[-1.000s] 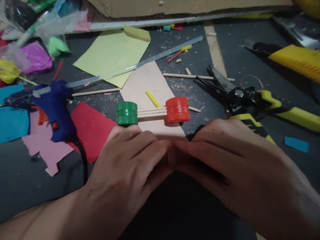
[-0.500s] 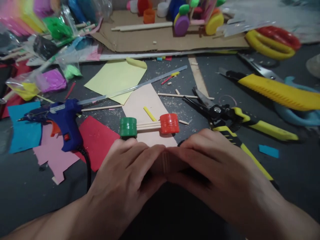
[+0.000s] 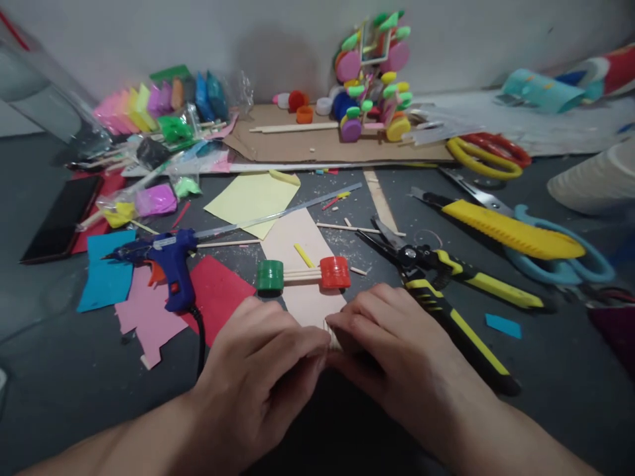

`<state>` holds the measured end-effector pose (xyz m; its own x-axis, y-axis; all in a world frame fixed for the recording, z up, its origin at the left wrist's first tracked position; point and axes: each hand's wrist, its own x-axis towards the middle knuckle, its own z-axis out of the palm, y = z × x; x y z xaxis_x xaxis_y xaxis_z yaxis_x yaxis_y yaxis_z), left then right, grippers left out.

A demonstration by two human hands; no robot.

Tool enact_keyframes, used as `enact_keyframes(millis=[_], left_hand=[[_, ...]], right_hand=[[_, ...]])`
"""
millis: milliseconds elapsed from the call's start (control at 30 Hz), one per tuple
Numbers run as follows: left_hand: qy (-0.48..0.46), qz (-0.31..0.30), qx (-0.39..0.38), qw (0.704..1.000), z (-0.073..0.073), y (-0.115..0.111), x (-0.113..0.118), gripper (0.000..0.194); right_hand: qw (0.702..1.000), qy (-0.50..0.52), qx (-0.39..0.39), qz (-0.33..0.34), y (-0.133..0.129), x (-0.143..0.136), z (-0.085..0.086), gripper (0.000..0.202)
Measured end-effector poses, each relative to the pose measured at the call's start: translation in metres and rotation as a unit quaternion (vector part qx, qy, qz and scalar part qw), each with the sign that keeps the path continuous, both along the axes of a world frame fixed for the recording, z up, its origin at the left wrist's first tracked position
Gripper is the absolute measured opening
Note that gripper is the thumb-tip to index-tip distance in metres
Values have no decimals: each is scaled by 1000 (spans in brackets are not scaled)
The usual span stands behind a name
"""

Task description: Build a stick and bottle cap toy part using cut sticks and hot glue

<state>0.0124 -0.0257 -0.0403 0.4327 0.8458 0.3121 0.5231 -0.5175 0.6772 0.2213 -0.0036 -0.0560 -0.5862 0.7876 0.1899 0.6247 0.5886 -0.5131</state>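
My left hand (image 3: 268,363) and my right hand (image 3: 391,363) meet at the front of the table, both with fingers closed. Between their fingertips shows a small piece made of thin wooden sticks (image 3: 335,341); most of it is hidden by my fingers. Just beyond them lie a green bottle-cap stack (image 3: 270,276) and a red bottle-cap stack (image 3: 335,272), joined by several thin sticks (image 3: 301,274). This joined piece rests on a pale pink paper strip (image 3: 292,231). My left hand is close to a red paper sheet (image 3: 218,291).
A blue glue gun (image 3: 173,264) lies at left on coloured paper. At right are yellow-black pliers (image 3: 421,261), a yellow cutter knife (image 3: 510,228) and scissors (image 3: 536,271). Behind stands a cardboard sheet (image 3: 297,145) bearing a colourful model (image 3: 372,92). A paper cup (image 3: 595,178) is far right.
The view has tilted up, bringing more of the wall and the model into sight. My hands stay together on the stick piece, their fingertips drawn closer, covering more of it.
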Motion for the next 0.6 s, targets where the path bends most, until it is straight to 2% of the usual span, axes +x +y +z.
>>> enact_keyframes(millis=[100,233,300,367,467,600], left_hand=[[3,-8,3,1000,-2,1,-1,13],[-20,6,-6,1000,5,0,-2,13],[-58,23,-43,997,10,-1,-1,15],[-96,41,-114,988,13,-1,0,12],[-121,54,-208,969,16,0,2,10],[-118,32,-229,966,16,1,2,11]], right_hand=[[1000,3,16,10,1,1,0,8],[997,48,50,16,1,5,10,12],[994,79,75,21,0,8,18,19],[989,100,109,25,-2,10,24,26],[985,103,135,29,-3,10,26,28],[985,95,139,34,-3,8,22,24]])
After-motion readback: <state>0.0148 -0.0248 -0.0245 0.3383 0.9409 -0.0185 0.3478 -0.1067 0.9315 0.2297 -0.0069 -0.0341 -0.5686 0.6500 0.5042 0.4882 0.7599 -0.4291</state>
